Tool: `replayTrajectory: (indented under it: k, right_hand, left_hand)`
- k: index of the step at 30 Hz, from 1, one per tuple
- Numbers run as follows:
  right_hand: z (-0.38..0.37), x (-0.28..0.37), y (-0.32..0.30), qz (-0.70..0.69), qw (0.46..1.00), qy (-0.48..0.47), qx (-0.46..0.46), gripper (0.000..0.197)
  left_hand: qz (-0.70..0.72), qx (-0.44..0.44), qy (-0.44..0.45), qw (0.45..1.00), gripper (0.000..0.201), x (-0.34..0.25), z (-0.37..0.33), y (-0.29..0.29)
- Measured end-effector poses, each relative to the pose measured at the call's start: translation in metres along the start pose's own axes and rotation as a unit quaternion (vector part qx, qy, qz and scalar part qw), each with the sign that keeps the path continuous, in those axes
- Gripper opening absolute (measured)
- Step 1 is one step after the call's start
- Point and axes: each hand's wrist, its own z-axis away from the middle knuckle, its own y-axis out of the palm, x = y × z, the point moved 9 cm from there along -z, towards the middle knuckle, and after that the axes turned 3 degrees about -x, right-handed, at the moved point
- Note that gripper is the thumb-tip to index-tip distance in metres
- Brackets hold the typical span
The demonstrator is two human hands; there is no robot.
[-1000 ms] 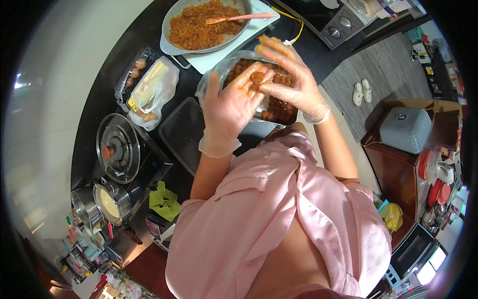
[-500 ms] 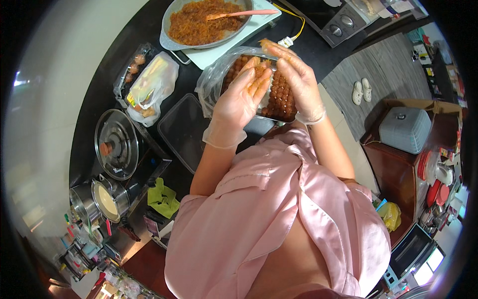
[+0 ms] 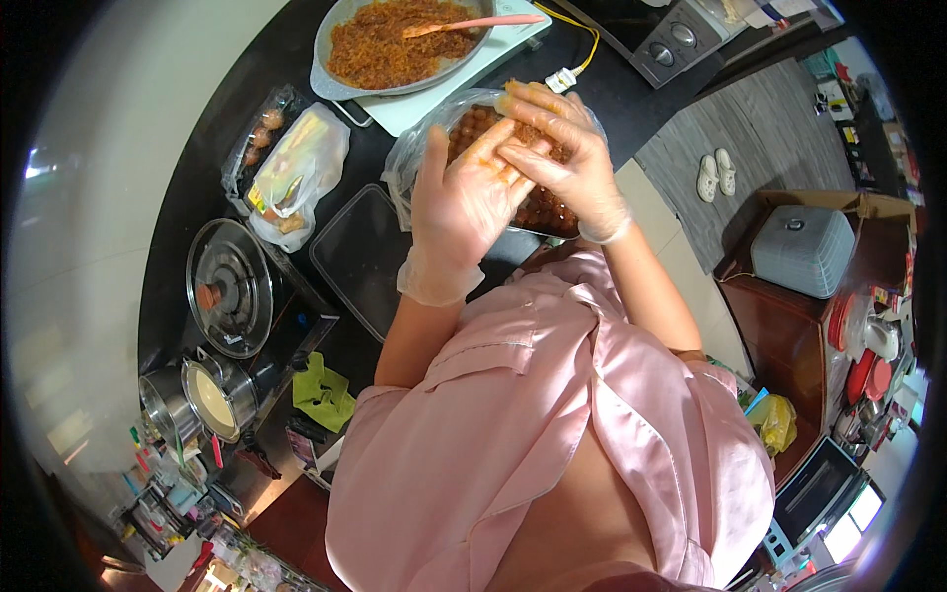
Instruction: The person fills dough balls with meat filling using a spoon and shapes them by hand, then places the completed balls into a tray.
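Both hands wear thin clear gloves and meet palm to palm over the black counter. My left hand (image 3: 462, 197) lies under my right hand (image 3: 564, 158), and a small lump of orange-brown food is pressed between them, mostly hidden. Orange crumbs stick to the fingers. Right below the hands stands a clear plastic box (image 3: 541, 209) filled with several brown food balls. Farther off, a grey pan (image 3: 326, 84) holds shredded orange-brown filling, with a pink spatula (image 3: 473, 22) resting in it.
An empty clear tray (image 3: 357, 259) lies left of the box. Beyond it are a plastic bag of food (image 3: 296, 173), an egg carton (image 3: 261, 126), a stove with a lidded pot (image 3: 229, 286), a small pot (image 3: 212, 400) and a green cloth (image 3: 321, 390). A boxed grey appliance (image 3: 801, 249) stands at the right.
The palms have slid against each other in a rolling motion, the right hand shifting across the left. Both hands stay above the box of balls.
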Motion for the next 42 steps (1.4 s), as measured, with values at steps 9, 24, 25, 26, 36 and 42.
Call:
replayTrajectory:
  k: [9, 24, 25, 26, 36, 42]
  right_hand:
    - [-0.002, -0.004, 0.001, 0.002, 0.999, 0.039, -0.038, 0.030]
    - [0.000, -0.003, 0.011, -0.119, 0.989, 0.090, 0.012, 0.048]
    - [0.000, -0.003, 0.011, -0.201, 0.974, 0.107, 0.011, 0.045]
    - [0.000, -0.005, 0.008, -0.202, 0.973, 0.107, 0.012, 0.045]
    - [0.005, -0.029, 0.038, -0.489, 0.819, 0.292, 0.069, 0.045]
    - [0.009, -0.041, 0.039, -0.486, 0.811, 0.323, 0.032, 0.059]
  left_hand:
    - [-0.060, 0.008, 0.019, 0.998, 0.089, -0.003, 0.000, 0.002]
    - [-0.085, -0.110, 0.036, 0.990, 0.039, -0.001, -0.009, -0.035]
    - [-0.088, -0.101, 0.036, 0.990, 0.042, -0.002, -0.009, -0.035]
    - [-0.088, -0.101, 0.037, 0.990, 0.042, -0.002, -0.009, -0.035]
    - [-0.122, -0.096, 0.021, 0.988, 0.045, 0.001, -0.003, -0.033]
    - [-0.079, -0.081, 0.036, 0.993, 0.039, -0.005, -0.003, -0.032]
